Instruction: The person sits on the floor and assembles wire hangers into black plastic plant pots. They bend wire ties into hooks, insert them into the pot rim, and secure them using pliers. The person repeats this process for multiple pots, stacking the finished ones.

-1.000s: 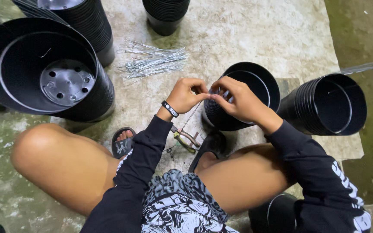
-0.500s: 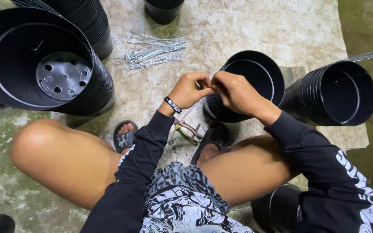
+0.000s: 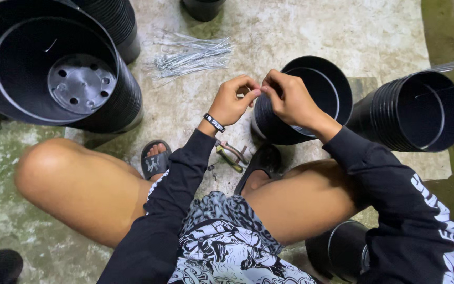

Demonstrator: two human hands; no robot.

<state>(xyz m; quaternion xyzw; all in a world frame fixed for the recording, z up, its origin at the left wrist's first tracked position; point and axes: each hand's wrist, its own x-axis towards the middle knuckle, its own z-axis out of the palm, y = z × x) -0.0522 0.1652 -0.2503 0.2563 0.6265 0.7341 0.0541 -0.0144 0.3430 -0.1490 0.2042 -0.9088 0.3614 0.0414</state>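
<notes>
My left hand (image 3: 231,101) and my right hand (image 3: 288,98) meet fingertip to fingertip at the near left rim of a black plastic pot (image 3: 324,84) that stands on the concrete in front of me. Both pinch a short thin piece of pale wire (image 3: 245,95) at that rim; most of it is hidden by the fingers. A black band circles my left wrist. A bundle of loose grey wires (image 3: 193,55) lies on the floor beyond my left hand.
Pliers (image 3: 231,153) lie between my sandalled feet. A tall stack of big black pots (image 3: 53,68) stands at the left, another stack (image 3: 421,110) lies on its side at the right. One pot (image 3: 203,8) is at the top, one (image 3: 340,250) under my right arm.
Both hands stay pinched together at the pot's rim, with small shifts of the fingers. The view has tilted slightly, so everything sits a little lower in the frame.
</notes>
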